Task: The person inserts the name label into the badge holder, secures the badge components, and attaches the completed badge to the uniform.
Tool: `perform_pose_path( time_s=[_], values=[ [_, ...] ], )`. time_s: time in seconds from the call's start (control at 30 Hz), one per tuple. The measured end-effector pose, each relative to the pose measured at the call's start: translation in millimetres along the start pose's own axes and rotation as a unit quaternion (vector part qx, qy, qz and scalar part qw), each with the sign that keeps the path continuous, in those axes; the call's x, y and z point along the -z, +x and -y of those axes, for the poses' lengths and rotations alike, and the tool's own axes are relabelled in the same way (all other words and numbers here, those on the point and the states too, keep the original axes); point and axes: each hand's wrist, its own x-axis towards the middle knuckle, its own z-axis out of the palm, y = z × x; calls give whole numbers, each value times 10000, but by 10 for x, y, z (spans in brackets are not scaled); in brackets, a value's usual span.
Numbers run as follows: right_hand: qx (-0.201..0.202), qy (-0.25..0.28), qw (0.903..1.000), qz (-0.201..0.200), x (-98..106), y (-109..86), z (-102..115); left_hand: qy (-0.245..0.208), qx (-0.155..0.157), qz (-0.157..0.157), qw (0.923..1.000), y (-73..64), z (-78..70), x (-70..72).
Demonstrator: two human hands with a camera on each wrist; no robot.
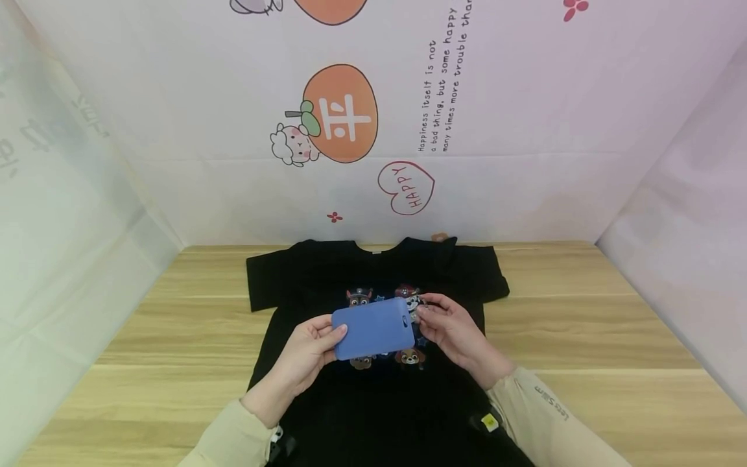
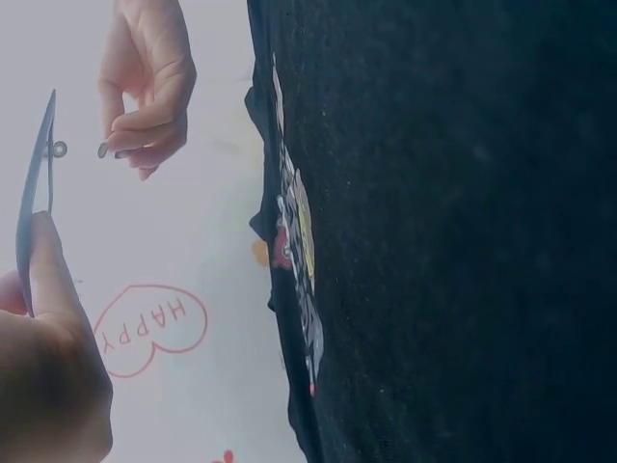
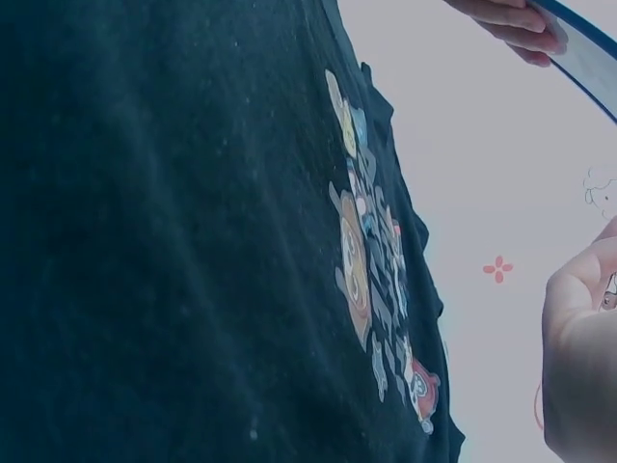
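My left hand (image 1: 309, 350) grips a blue card holder (image 1: 373, 331) by its left end, thumb on top and fingers beneath. A slot is cut in the holder's right end. Seen edge-on in the left wrist view, the holder (image 2: 37, 193) has a small metal ring (image 2: 60, 149) beside it. My right hand (image 1: 452, 331) is right by the slotted end, its thumb and fingers pinching a small metal clasp (image 3: 609, 292), mostly hidden by the hand. A black T-shirt (image 1: 373, 408) with cartoon dog prints lies spread beneath both hands.
The shirt rests on a wooden table (image 1: 583, 337). A white printed cloth (image 1: 513, 130) hangs behind the table, with pale cloth sides at left and right. Black wrist straps (image 1: 481, 425) show near the sleeves.
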Motion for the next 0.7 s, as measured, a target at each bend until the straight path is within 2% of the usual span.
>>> perform_pose_path(
  time_s=[0.37,0.7],
  values=[
    [31,291,9996,-47,-42,-18,-20,42,51,-156,9999,5,12,-16],
    [28,410,9991,103,-93,-28,2,48,32,-179,9998,0,17,-3]
  ],
)
